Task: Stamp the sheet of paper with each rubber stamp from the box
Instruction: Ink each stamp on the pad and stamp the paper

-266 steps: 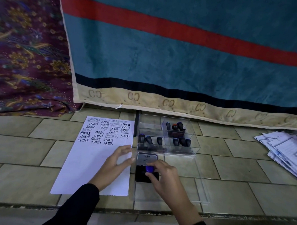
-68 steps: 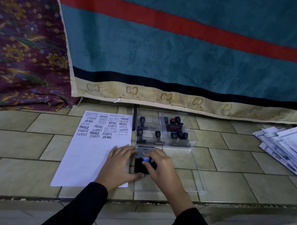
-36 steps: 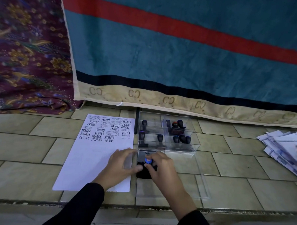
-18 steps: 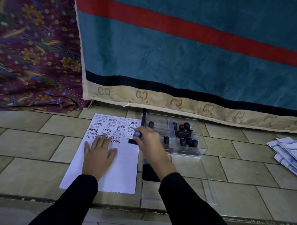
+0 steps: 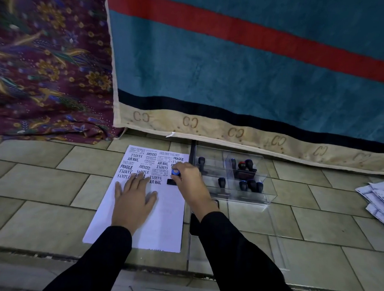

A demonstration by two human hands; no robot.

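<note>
A white sheet of paper lies on the tiled floor, its upper part covered with black stamped words. My left hand rests flat on the sheet, fingers spread. My right hand grips a blue-topped rubber stamp, whose black base presses on the paper's right side under the printed rows. A clear plastic box to the right holds several dark-handled stamps. The ink pad is mostly hidden behind my right forearm.
The box's clear lid lies flat on the tiles in front of the box. A pile of printed papers sits at the far right. A teal and red mattress and patterned cloth close off the back.
My right hand lifted the blue-topped stamp off the ink pad and carried it up-left onto the paper. My left hand slid from beside the pad to lie flat on the sheet.
</note>
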